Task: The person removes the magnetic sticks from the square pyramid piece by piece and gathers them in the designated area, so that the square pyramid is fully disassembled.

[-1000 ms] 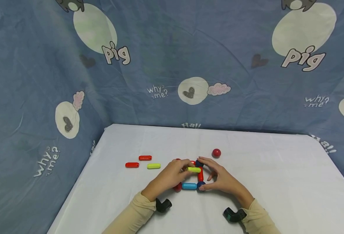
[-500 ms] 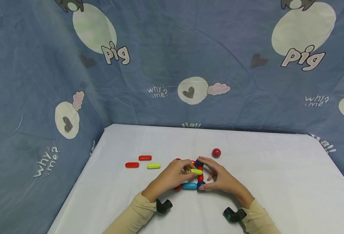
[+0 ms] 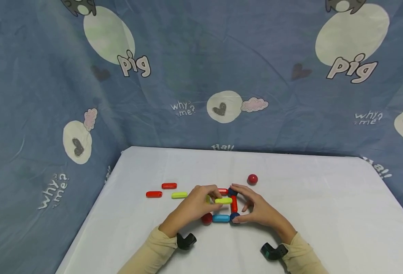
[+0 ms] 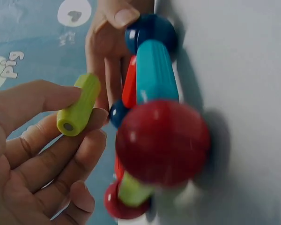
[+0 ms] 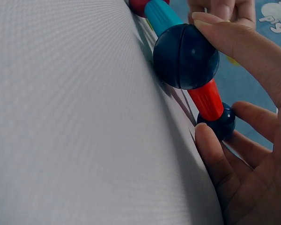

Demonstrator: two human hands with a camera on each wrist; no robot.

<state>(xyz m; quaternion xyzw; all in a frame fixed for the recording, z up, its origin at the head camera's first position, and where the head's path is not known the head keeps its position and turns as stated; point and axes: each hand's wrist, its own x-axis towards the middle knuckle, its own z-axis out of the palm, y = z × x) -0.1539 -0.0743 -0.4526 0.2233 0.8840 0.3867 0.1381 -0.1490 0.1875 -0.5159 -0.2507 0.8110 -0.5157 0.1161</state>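
Note:
My left hand (image 3: 198,199) pinches a yellow-green magnetic rod (image 4: 79,105) between thumb and fingers, raised over a square of magnetic rods and balls. A grey disc shows at the rod's end. The square has a near red ball (image 4: 161,143), a light blue rod (image 3: 220,218), two dark blue balls joined by a red rod (image 3: 234,204), a far red rod (image 3: 223,191), and another yellow-green rod (image 4: 132,191) on its left side. My right hand (image 3: 264,209) holds the right side, thumb on the near dark blue ball (image 5: 186,56), fingers around the far dark blue ball (image 5: 217,122).
Left of the square lie two loose red rods (image 3: 154,194) and a yellow-green rod (image 3: 179,195). A loose red ball (image 3: 252,179) sits behind it to the right. The white table (image 3: 307,198) meets a blue printed cloth (image 3: 174,76) at the back.
My left hand first shifts slightly right with the yellow-green rod, then back left, uncovering more of the square's far red rod and near red ball. My right hand keeps its hold.

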